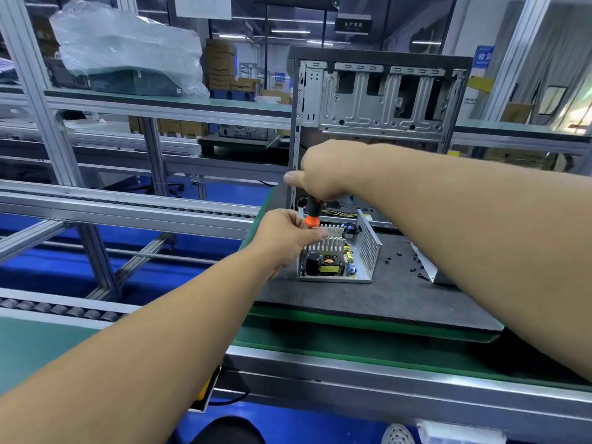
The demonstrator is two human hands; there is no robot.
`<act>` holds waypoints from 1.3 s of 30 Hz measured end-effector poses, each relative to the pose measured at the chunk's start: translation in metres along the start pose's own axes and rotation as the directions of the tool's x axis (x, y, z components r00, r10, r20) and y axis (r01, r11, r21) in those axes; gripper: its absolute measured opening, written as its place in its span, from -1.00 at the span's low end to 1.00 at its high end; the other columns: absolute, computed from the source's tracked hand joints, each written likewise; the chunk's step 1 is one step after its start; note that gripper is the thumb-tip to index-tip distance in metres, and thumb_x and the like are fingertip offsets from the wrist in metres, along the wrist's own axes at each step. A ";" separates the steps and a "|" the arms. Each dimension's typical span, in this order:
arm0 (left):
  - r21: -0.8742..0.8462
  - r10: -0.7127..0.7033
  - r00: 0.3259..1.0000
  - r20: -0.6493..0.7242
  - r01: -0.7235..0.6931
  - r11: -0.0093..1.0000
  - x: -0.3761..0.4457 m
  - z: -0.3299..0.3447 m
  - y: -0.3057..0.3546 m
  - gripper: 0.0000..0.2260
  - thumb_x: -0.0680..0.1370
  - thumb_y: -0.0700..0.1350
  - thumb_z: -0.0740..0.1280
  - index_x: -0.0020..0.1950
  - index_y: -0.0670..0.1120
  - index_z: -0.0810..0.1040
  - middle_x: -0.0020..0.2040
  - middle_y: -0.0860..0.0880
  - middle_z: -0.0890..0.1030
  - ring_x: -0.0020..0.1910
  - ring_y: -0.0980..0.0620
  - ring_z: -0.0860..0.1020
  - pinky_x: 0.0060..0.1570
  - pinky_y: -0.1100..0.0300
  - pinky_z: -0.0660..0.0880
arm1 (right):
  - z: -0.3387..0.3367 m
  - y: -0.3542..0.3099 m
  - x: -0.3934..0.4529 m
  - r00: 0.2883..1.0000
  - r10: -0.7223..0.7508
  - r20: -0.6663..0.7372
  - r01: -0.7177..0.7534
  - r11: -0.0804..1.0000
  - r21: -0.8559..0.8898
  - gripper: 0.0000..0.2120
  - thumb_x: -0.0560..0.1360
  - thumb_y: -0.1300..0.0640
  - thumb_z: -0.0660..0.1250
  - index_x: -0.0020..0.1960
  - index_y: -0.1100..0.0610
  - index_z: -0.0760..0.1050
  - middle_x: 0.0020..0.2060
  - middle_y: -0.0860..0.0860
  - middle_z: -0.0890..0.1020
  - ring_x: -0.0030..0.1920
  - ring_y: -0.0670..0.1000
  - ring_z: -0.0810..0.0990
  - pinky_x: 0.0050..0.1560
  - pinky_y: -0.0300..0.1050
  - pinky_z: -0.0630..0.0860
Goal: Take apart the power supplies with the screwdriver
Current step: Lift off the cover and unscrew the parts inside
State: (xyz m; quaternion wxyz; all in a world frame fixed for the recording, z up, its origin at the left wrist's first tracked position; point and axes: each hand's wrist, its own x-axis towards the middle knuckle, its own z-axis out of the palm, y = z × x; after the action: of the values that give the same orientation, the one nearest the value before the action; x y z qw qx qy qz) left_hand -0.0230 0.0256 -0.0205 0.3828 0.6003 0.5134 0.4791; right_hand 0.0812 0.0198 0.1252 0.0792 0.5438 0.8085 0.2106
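An opened power supply [339,257] stands on a dark grey mat [384,296], its lid off, showing heat-sink fins, a black capacitor and a yellow transformer. My right hand [323,169] grips the top of a black and orange screwdriver [312,214], held upright over the unit's back left corner. My left hand [286,237] pinches the screwdriver's lower part just under the orange collar, resting against the unit's left wall. The tip is hidden behind my fingers.
An empty computer case [381,100] stands upright right behind the unit. Several loose black screws [416,265] lie on the mat to the right, beside a metal cover [427,267] partly under my right forearm. Roller conveyor rails [128,206] run to the left.
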 end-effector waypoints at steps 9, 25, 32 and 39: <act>0.078 0.010 1.000 0.000 -0.009 0.997 0.000 -0.003 0.001 -0.78 0.39 -0.01 0.64 -0.24 -0.04 0.64 -0.38 0.09 0.66 -0.29 0.15 0.62 -0.21 0.18 0.45 | -0.005 0.008 -0.003 0.991 -0.110 0.075 0.047 0.816 0.577 -0.88 0.56 0.09 0.32 0.04 0.11 0.56 -0.09 0.11 0.66 -0.14 0.20 0.64 -0.24 -0.04 0.54; 0.120 0.032 0.999 0.020 -0.034 0.992 0.004 -0.005 0.003 -0.65 0.36 -0.01 0.66 -0.36 0.00 0.49 -0.50 0.16 0.55 -0.48 0.29 0.50 -0.26 0.17 0.40 | -0.013 0.004 -0.008 0.990 -0.027 0.136 -0.021 0.941 0.339 -0.59 0.63 -0.21 0.21 0.00 0.15 0.50 -0.16 0.18 0.66 -0.32 0.16 0.62 -0.29 -0.03 0.57; 0.088 0.043 0.991 0.129 -0.055 0.995 0.001 -0.012 0.004 -0.80 0.41 -0.03 0.63 -0.15 -0.09 0.67 -0.31 0.09 0.68 -0.31 0.23 0.60 -0.15 0.21 0.50 | -0.014 0.009 -0.011 0.989 -0.072 0.129 0.013 0.911 0.413 -0.93 0.58 0.18 0.30 -0.02 0.11 0.57 -0.12 0.05 0.64 -0.23 0.05 0.56 -0.22 -0.13 0.51; 0.107 0.031 0.999 0.017 -0.032 0.994 0.002 -0.009 0.005 -0.60 0.36 -0.06 0.66 -0.35 -0.03 0.42 -0.48 0.13 0.54 -0.44 0.24 0.51 -0.24 0.18 0.46 | -0.004 0.006 -0.005 0.997 -0.035 0.067 0.000 0.889 0.457 -0.73 0.57 -0.12 0.31 0.11 0.06 0.50 -0.05 0.09 0.66 -0.12 0.14 0.64 -0.12 0.00 0.60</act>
State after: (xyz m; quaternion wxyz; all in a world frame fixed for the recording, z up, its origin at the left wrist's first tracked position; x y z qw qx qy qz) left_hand -0.0304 0.0264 -0.0131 0.3465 0.6317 0.5258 0.4522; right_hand 0.0873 0.0160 0.1310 -0.0190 0.5472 0.8368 -0.0062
